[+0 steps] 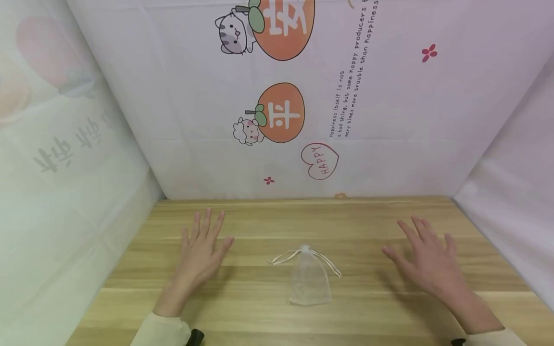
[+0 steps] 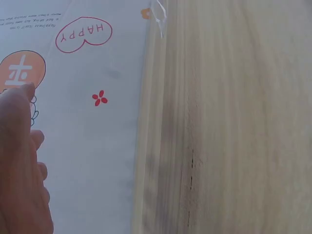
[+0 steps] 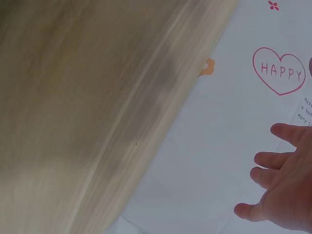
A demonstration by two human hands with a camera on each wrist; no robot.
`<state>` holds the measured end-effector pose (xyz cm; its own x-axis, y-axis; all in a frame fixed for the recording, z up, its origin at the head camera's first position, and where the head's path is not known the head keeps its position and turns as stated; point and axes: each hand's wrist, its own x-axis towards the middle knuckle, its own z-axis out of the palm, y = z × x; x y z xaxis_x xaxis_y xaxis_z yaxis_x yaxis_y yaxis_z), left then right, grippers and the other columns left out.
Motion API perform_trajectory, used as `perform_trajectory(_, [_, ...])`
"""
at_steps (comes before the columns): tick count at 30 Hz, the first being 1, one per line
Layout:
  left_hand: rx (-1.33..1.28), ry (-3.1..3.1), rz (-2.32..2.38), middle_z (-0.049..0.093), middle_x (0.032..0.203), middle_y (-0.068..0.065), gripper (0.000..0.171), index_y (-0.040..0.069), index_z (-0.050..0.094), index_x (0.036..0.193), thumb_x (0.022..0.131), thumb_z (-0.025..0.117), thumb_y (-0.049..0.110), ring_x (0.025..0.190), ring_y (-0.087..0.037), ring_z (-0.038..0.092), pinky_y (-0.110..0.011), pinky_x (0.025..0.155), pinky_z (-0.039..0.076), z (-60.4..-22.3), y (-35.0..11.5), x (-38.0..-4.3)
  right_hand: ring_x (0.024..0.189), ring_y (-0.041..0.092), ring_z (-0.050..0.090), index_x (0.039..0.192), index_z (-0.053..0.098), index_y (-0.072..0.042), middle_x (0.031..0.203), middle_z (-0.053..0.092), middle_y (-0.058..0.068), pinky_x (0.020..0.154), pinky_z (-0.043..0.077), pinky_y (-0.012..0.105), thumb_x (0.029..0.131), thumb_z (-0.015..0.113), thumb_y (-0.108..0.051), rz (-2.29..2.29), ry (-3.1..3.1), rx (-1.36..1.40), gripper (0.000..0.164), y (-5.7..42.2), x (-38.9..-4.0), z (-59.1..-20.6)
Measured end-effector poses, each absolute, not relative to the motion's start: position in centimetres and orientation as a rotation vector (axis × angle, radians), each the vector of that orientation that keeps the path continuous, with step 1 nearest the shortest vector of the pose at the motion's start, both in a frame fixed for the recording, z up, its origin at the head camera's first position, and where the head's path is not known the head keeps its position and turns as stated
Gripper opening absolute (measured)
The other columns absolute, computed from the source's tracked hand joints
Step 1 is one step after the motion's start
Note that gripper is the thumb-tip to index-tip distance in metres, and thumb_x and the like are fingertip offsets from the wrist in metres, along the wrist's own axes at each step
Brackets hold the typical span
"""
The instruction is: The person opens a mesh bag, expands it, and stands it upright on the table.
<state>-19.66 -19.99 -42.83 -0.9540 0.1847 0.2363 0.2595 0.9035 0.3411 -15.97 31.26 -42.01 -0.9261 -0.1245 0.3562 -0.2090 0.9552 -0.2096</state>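
A small sheer white drawstring pouch (image 1: 309,283) lies on the wooden table between the two hands. Its neck is gathered at the far end, and its cords (image 1: 326,263) spread to both sides. To the left of the pouch is my left hand (image 1: 201,257), fingers spread and holding nothing. My right hand (image 1: 430,262), on the other side, also has its fingers spread with nothing in them. Both hands are apart from the pouch. In the left wrist view, a bit of white cord (image 2: 159,18) shows at the top edge.
The wood-grain table (image 1: 242,317) meets a white printed cloth (image 1: 207,158) at its back edge. More white cloth hangs along the left side (image 1: 117,230) and the right side (image 1: 510,206). Dark bands show at both sleeve cuffs.
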Motion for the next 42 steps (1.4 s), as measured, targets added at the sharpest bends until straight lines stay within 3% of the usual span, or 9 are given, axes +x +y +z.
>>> perform_trajectory(7, [-0.360,-2.776,-0.927,0.003,0.166,-0.012,0.064,0.022,0.014,0.162,0.108,0.033,0.050,0.151,-0.038,-0.003,-0.067,0.115,-0.003,-42.2,-19.8,-19.7,0.136,0.059,0.028,0.153,0.034,-0.001,0.155,0.027,0.034,0.100,0.013,0.082,0.094,0.066,-0.049,0.606,-2.733,0.237,0.082,30.7,-15.9,-41.3])
perform_trajectory(12, [-0.401,-2.648,-1.256,0.009,0.166,-0.012,0.061,0.018,0.018,0.162,0.109,0.037,0.042,0.151,-0.040,0.008,-0.066,0.116,0.009,-41.8,-19.9,-19.7,0.135,0.062,0.027,0.155,0.031,0.001,0.156,0.025,0.034,0.101,0.020,0.080,0.096,0.067,-0.043,0.815,-2.745,0.228,0.081,30.6,-15.8,-40.9])
perform_trajectory(20, [-0.344,-2.590,-1.791,0.033,0.159,-0.017,0.062,0.018,0.024,0.160,0.107,0.044,0.043,0.142,-0.041,0.034,-0.065,0.112,0.027,-41.6,-20.0,-19.5,0.133,0.060,0.032,0.157,0.028,-0.003,0.151,0.031,0.037,0.096,0.031,0.077,0.098,0.064,-0.041,1.083,-2.788,0.162,0.079,30.4,-15.5,-40.2])
perform_trajectory(30, [-0.372,-2.436,-2.174,0.042,0.152,-0.022,0.058,0.010,0.029,0.157,0.109,0.038,0.042,0.135,-0.044,0.044,-0.061,0.103,0.042,-41.6,-20.2,-19.3,0.132,0.049,0.042,0.154,0.032,0.000,0.151,0.040,0.028,0.095,0.044,0.065,0.103,0.057,-0.037,1.247,-2.755,0.183,0.067,30.2,-15.5,-40.0])
perform_trajectory(33, [-0.385,-2.389,-2.313,0.041,0.152,-0.023,0.060,0.009,0.030,0.156,0.109,0.037,0.045,0.135,-0.045,0.043,-0.062,0.104,0.041,-41.5,-20.3,-19.4,0.131,0.047,0.044,0.155,0.030,-0.001,0.150,0.041,0.028,0.090,0.053,0.049,0.105,0.054,-0.035,1.329,-2.748,0.175,0.065,30.2,-15.5,-40.0])
perform_trajectory(34, [-0.385,-2.372,-2.360,0.041,0.152,-0.023,0.060,0.008,0.030,0.156,0.109,0.037,0.046,0.136,-0.045,0.043,-0.062,0.104,0.041,-41.5,-20.3,-19.4,0.130,0.044,0.046,0.155,0.030,-0.001,0.150,0.042,0.027,0.087,0.054,0.042,0.106,0.053,-0.035,1.350,-2.747,0.171,0.064,30.3,-15.5,-40.0])
perform_trajectory(37, [-0.419,-2.339,-2.459,0.038,0.153,-0.026,0.064,0.004,0.026,0.156,0.109,0.034,0.047,0.137,-0.047,0.040,-0.062,0.103,0.041,-41.5,-20.3,-19.5,0.121,0.016,0.055,0.154,0.030,0.000,0.147,0.043,0.029,0.079,0.054,0.025,0.107,0.050,-0.032,1.430,-2.715,0.180,0.061,30.4,-15.6,-40.2])
perform_trajectory(40, [-0.471,-2.291,-2.546,0.034,0.154,-0.030,0.065,0.000,0.023,0.156,0.110,0.031,0.046,0.137,-0.051,0.037,-0.062,0.102,0.043,-41.4,-20.4,-19.5,0.108,-0.008,0.054,0.153,0.030,0.003,0.145,0.045,0.031,0.080,0.057,0.026,0.108,0.048,-0.029,1.528,-2.658,0.203,0.059,30.4,-15.7,-40.4])
perform_trajectory(42, [-0.500,-2.263,-2.589,0.033,0.153,-0.031,0.065,-0.002,0.022,0.155,0.110,0.030,0.045,0.136,-0.053,0.036,-0.062,0.100,0.045,-41.4,-20.5,-19.5,0.104,-0.012,0.055,0.152,0.030,0.006,0.140,0.054,0.022,0.080,0.058,0.029,0.108,0.048,-0.028,1.618,-2.610,0.214,0.058,30.4,-15.7,-40.4])
